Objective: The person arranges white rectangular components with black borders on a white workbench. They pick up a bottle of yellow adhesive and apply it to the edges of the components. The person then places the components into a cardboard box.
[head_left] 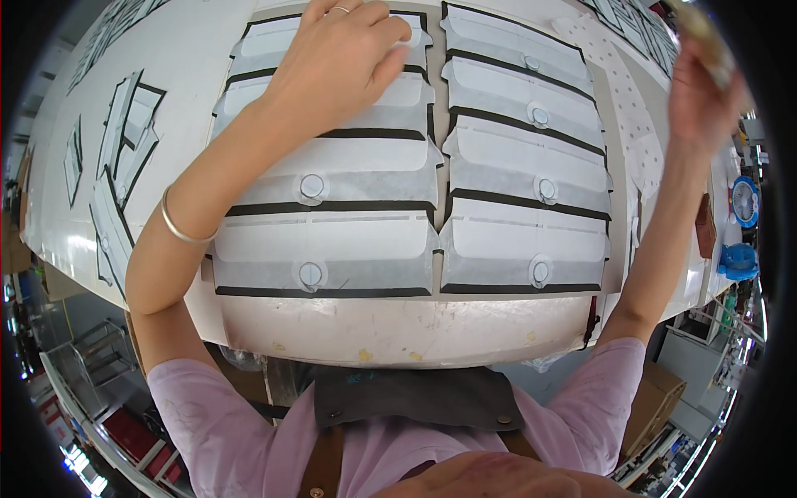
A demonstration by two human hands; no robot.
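White panels with black edges lie in two columns on a grey board (440,178). Most show a round disc, such as the disc on the lower left panel (310,274). Over the far end of the left column is my left hand (349,58), its fingers curled in above the top panel (270,37). What its fingertips hold, if anything, is hidden. Off to the far right, my right hand (697,108) is raised and closed round a tan object (707,46), too blurred to name.
Loose black-edged pieces (129,137) lie on the white table (50,199) at left. A dotted sheet (618,100) runs along the right of the board. Further right are a small blue fan (744,202) and a blue object (737,261).
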